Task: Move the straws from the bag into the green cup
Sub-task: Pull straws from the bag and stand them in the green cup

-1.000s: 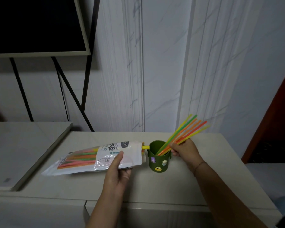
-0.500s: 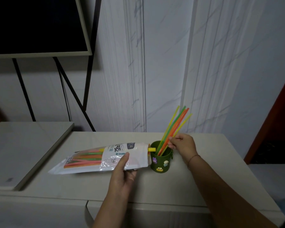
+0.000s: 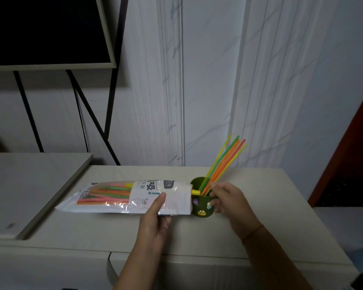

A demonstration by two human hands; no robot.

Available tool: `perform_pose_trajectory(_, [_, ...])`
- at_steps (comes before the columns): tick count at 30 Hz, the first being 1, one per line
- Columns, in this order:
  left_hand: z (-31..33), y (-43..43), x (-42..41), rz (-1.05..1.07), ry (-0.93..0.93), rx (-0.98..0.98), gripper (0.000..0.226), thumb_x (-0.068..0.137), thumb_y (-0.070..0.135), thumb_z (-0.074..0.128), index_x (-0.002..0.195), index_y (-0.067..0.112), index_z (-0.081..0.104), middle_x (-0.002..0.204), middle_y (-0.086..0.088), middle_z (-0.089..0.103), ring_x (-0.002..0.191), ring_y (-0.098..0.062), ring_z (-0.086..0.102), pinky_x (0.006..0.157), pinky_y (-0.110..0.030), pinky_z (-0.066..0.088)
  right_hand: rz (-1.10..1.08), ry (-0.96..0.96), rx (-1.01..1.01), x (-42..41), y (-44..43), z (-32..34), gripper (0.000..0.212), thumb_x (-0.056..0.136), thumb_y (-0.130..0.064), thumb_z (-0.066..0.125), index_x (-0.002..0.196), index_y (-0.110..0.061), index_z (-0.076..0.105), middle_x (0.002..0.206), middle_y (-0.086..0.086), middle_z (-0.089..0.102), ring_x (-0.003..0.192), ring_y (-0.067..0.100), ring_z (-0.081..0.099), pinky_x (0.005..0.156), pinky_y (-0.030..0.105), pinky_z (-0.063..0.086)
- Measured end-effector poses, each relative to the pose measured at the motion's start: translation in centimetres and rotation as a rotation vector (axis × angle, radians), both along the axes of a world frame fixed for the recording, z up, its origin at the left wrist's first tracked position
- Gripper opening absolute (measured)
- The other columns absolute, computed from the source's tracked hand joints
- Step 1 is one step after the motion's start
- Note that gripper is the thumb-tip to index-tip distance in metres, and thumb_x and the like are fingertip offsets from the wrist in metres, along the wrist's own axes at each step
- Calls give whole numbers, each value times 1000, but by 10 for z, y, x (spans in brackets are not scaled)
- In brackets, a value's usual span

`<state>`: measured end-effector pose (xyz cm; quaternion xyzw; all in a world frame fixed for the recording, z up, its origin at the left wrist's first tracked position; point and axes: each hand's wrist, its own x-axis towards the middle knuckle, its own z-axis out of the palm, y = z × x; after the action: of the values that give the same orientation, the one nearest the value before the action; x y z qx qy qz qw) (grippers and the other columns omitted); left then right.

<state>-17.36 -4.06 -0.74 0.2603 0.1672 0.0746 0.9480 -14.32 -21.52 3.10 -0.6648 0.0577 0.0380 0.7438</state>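
Head view — straws (image 3: 224, 162) just beside right grip (image 3: 226, 197).

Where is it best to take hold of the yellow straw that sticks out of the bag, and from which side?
Probably pinch the yellow straw at its bare tip outside the bag mouth, coming from the right with the right hand. It lies flat, pointing at the green cup; the rest is covered, and the left hand steadies the bag.
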Motion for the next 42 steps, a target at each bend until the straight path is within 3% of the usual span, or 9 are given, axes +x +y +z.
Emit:
perform_pose_trajectory(5, [-2, -2, -7, -23, -94, 336, 57, 65, 13, 79, 120, 16, 62, 108, -7, 75, 97, -21, 72, 69, -29, 58, 170, 181, 235, -18, 32, -1, 24, 98, -28, 42, 101, -11, 58, 78, 10, 63, 60, 21, 58, 51, 26, 43])
perform_pose_trajectory(10, [2, 4, -7, -18, -154, 533, 60, 66, 18, 80, 123, 16, 62, 115, -8, 72, 106, -24, 69, 87, -39, 54, 105, 107, 291, -19, 35, -1, 18, 97, -15, 46, 97, -6, 62, 86, 12, 66, 71, 22, 61, 60, 31, 48])
perform_pose_trajectory(14, [2, 8, -5, -14, -134, 383, 60, 68, 14, 80, 125, 15, 61, 116, -7, 72, 107, -22, 68, 85, -36, 56, 59, 30, 247, -17, 35, 2, 15, 94, -6, 49, 100, 3, 60, 72, 15, 53, 57, 17, 46, 49, 25, 42])
perform_pose_trajectory(19, [1, 5, -5, -28, -50, 77, 53, 68, 10, 74, 119, 13, 63, 109, -9, 74, 96, -19, 73, 68, -32, 60, 23, -74, 89, -15, 31, 1, 16, 84, 2, 61, 99, -1, 66, 67, 12, 60, 55, 14, 52, 48, 18, 48])
perform_pose_trajectory(23, [2, 1, -4, -37, -57, -66, 50, 72, 9, 69, 121, 13, 62, 110, -9, 74, 96, -21, 72, 75, -41, 61, 32, -129, 28, -13, 29, 2, 16, 81, 0, 65, 97, -3, 68, 67, 11, 64, 50, 10, 56, 50, 18, 49])
perform_pose_trajectory(29, [4, 2, -1, 9, -10, -171, 45, 76, 6, 66, 120, 17, 60, 104, -9, 76, 96, -23, 72, 78, -49, 57, -67, -141, 130, -5, 18, 4, 11, 81, 0, 65, 82, -11, 68, 53, 4, 56, 46, 9, 51, 49, 19, 44])
perform_pose_trajectory(34, [2, 7, 0, 46, -6, -225, 28, 89, 5, 59, 114, 18, 58, 95, -10, 77, 85, -24, 75, 59, -42, 61, -110, -170, 275, 1, 2, 6, 13, 85, 5, 57, 86, -5, 66, 63, 11, 49, 50, 11, 44, 52, 21, 40])
perform_pose_trajectory(38, [3, 0, -1, 19, -8, -234, 40, 83, 5, 63, 120, 18, 58, 107, -11, 75, 94, -24, 72, 65, -46, 61, -47, -177, 240, 1, 9, 5, 14, 85, 4, 57, 82, -6, 67, 64, 12, 50, 53, 13, 43, 55, 24, 39])
perform_pose_trajectory(42, [8, -9, -2, -10, -41, -214, 44, 73, 5, 66, 116, 15, 60, 104, -12, 75, 90, -23, 74, 64, -46, 61, -7, -187, 215, -4, 20, 2, 13, 85, -1, 60, 78, -8, 68, 53, 6, 49, 51, 13, 44, 49, 20, 42])
